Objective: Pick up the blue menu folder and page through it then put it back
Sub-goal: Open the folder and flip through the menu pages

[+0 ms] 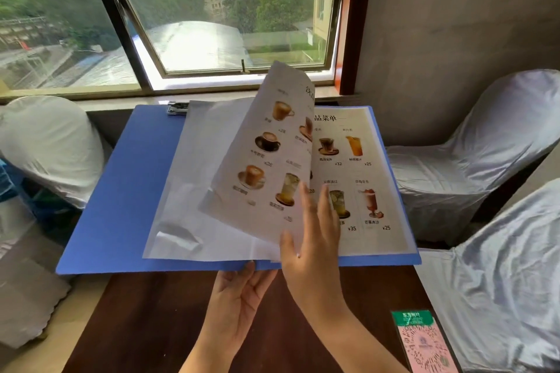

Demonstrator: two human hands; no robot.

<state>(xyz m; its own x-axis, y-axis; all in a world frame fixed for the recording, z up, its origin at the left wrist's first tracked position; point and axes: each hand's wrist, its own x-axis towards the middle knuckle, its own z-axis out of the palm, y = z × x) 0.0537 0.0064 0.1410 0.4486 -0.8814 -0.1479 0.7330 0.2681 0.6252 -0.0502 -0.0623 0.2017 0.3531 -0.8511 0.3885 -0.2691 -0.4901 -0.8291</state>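
Note:
The blue menu folder (127, 191) lies wide open above the dark wooden table (157, 321), held up in the air. My left hand (239, 291) supports it from below at the middle of its near edge, thumb on the cover. My right hand (312, 245) pinches the lower corner of a drinks page (263, 157), which stands lifted and curved halfway through a turn. A turned blank sheet (194, 179) rests on the left half. Another drinks page (354, 172) lies flat on the right half. A metal clip (177, 108) sits at the folder's far edge.
Chairs in white covers stand at the left (51, 145) and at the right (472, 154), (509, 281). A pink and green QR card (424, 342) lies at the table's near right. A window (218, 21) fills the wall ahead.

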